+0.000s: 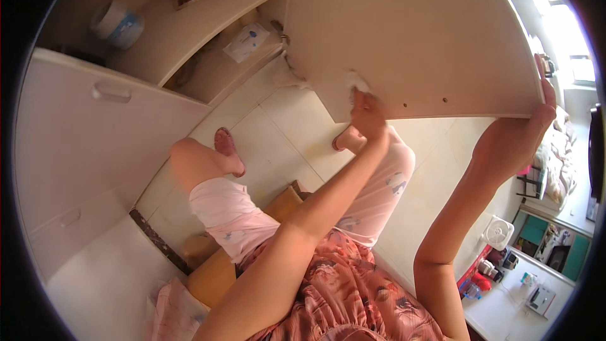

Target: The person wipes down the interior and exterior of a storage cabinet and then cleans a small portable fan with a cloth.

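My left hand (368, 113) is closed round a small white cloth (357, 81) and presses it on the broad cream face of an open cabinet door (404, 31), near the door's lower edge. Part of the cloth is hidden under the fingers, and it looks slightly blurred. Over on the right, my right hand (545, 107) grips the door's outer edge near its corner, with the fingers wrapped along the edge. Two small dark holes show in the door to the right of the cloth.
The open cabinet compartment (189, 79) holds a white packet (247, 42). On the shelf above stands a white and blue roll-shaped container (118, 24). A closed door with a handle (112, 93) is at left. My legs straddle a yellow-brown seat (214, 278). A white fan (497, 232) stands at right.
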{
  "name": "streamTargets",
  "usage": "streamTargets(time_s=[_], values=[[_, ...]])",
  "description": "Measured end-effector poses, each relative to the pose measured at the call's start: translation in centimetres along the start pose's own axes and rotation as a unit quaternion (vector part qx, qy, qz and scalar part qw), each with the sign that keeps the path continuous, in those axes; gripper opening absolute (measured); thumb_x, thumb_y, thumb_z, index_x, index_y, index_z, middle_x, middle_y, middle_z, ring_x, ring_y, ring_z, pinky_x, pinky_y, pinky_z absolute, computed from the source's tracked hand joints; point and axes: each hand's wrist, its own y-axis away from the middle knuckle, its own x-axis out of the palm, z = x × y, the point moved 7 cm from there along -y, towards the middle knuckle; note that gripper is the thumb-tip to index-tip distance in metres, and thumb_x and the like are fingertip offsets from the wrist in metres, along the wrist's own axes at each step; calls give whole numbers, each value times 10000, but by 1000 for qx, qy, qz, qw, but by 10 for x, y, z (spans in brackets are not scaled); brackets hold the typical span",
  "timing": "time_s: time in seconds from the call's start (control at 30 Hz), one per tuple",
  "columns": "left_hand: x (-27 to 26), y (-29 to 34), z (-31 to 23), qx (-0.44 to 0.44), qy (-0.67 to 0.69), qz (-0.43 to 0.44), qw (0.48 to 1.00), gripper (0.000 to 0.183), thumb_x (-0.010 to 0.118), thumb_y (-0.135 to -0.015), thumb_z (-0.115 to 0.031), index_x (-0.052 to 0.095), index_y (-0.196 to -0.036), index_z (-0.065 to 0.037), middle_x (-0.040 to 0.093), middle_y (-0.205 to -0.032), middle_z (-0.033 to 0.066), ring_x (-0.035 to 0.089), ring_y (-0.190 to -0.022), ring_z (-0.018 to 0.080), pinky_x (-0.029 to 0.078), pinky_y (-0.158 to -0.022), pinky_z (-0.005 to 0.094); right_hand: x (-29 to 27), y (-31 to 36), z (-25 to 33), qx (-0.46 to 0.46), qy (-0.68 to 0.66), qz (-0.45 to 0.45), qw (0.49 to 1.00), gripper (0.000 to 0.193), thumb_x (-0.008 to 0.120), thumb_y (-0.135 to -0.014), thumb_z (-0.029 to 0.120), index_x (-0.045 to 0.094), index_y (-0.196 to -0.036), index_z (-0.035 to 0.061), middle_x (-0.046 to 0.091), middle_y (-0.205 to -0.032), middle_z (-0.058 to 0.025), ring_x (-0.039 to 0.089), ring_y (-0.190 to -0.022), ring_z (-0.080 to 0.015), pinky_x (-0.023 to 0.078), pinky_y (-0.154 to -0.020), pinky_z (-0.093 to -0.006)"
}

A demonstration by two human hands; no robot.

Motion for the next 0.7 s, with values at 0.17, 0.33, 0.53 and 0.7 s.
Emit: streamTargets(time_s=[0.17,0.33,0.53,0.7], values=[[-32,51,-69,279,-34,38,959,416,581,-861,-22,544,-1275,-42,602,-1034,98,559,-792,183,468,-630,280,5,19,23,-26,-116,10,993,440,327,-1016,378,456,-1207,3,488,-1309,-237,505,-1186,-289,410,-1004,-386],[-92,-24,38,-5,58,2,998,157,592,-880,-122,619,-985,-9,601,-777,30,518,-700,97,442,-659,251,36,64,62,-71,-115,65,989,404,363,-1017,303,406,-1285,4,406,-1388,-242,449,-1252,-340,354,-1055,-416],[-175,16,-47,48,-9,117,992,204,572,-903,-96,646,-1072,-10,588,-778,-26,506,-699,61,415,-609,232,67,103,88,-98,-196,122,968,544,399,-1002,292,246,-1417,-25,337,-1449,-206,330,-1338,-279,245,-1097,-371],[-247,8,-127,140,238,138,951,257,553,-922,-62,573,-1175,-21,595,-1097,8,513,-973,75,385,-872,235,98,172,84,122,-420,220,872,524,499,-949,141,282,-1407,10,349,-1416,-146,370,-1305,-245,290,-1062,-373]])
